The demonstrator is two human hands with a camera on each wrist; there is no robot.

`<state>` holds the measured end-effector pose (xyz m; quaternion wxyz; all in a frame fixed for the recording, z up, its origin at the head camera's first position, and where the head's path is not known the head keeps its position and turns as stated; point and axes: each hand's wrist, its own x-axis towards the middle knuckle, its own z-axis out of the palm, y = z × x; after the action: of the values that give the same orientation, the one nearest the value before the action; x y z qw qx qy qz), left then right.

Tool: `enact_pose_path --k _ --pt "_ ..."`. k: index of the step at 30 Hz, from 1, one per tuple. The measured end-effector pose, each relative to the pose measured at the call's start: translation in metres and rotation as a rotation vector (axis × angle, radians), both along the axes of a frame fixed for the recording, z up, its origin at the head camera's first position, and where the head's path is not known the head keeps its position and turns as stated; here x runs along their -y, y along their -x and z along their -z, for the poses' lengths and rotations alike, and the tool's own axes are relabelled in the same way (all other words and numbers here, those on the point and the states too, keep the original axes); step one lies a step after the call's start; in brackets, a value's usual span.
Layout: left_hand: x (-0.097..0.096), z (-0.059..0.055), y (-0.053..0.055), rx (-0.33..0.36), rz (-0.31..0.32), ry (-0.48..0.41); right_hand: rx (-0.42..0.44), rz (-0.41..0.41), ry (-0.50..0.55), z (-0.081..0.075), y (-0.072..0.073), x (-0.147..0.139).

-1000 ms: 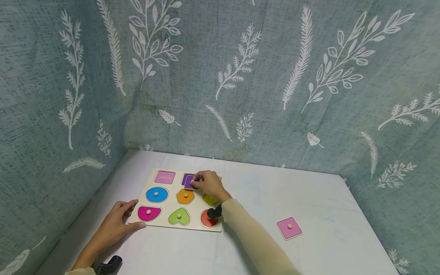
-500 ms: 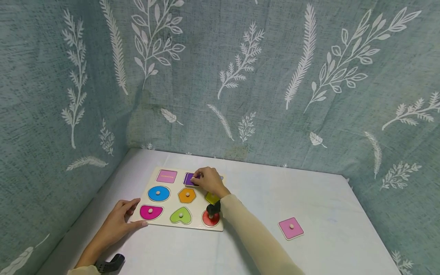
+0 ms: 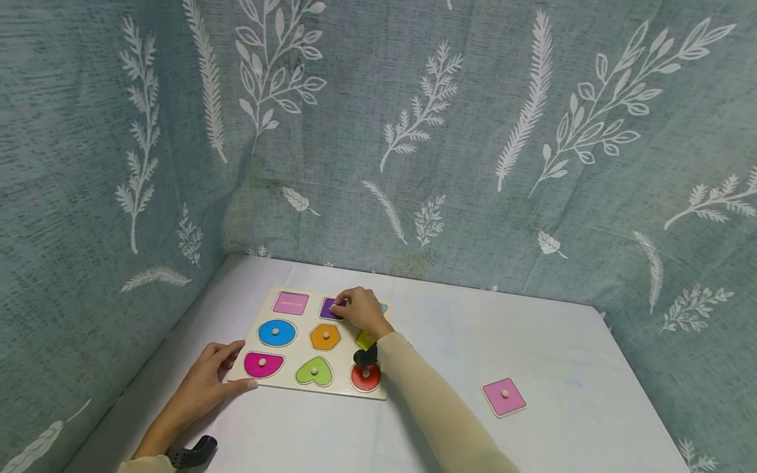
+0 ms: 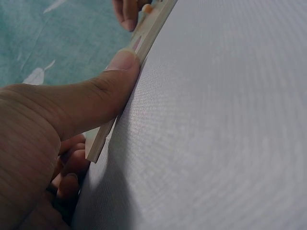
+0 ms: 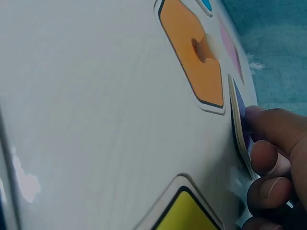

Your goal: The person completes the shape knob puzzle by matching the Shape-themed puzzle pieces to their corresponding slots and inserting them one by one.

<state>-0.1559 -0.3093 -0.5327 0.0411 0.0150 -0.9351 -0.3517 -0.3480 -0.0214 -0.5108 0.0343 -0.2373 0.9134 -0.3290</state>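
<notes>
A wooden knob puzzle board point(image 3: 290, 358) lies on the white table. My right hand point(image 3: 363, 311) pinches the knob of a purple puzzle piece point(image 3: 327, 308) at the board's back row. In the right wrist view this purple piece point(image 5: 241, 115) shows its pale wooden side, slightly raised at its slot. My left hand point(image 3: 204, 381) holds the board's front left corner. In the left wrist view the thumb point(image 4: 105, 88) lies along the board's front edge, with the other fingers curled at its left side. A pink slot point(image 3: 290, 303) at the back left has no piece in it.
A pink square piece point(image 3: 504, 397) with a knob lies on the table right of the board. Blue oval point(image 3: 284, 334), orange hexagon point(image 3: 319, 340), magenta point(image 3: 275, 365), green heart point(image 3: 322, 378) and red round point(image 3: 372, 381) pieces sit in the board. A patterned curtain point(image 3: 449, 164) surrounds the table.
The purple piece has shifted back and left and now covers its slot, carried by my right hand. My left hand keeps its hold on the board's corner. The head view has drifted slightly.
</notes>
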Motion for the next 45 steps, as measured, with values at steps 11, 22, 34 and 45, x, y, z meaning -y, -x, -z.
enact_pose_path --k 11,22,34,45 --pt "0.000 -0.002 0.002 0.006 0.002 0.005 -0.005 0.016 -0.015 0.000 0.001 0.001" --pt "-0.001 0.000 0.002 0.010 -0.010 -0.005 0.008 0.002 -0.068 -0.005 0.000 0.001" --pt "0.005 0.001 0.001 -0.002 -0.009 0.016 0.095 -0.173 0.087 -0.010 -0.004 -0.045" --pt "0.004 0.001 0.001 0.000 -0.001 0.016 -0.044 -0.144 -0.006 -0.015 -0.027 -0.127"
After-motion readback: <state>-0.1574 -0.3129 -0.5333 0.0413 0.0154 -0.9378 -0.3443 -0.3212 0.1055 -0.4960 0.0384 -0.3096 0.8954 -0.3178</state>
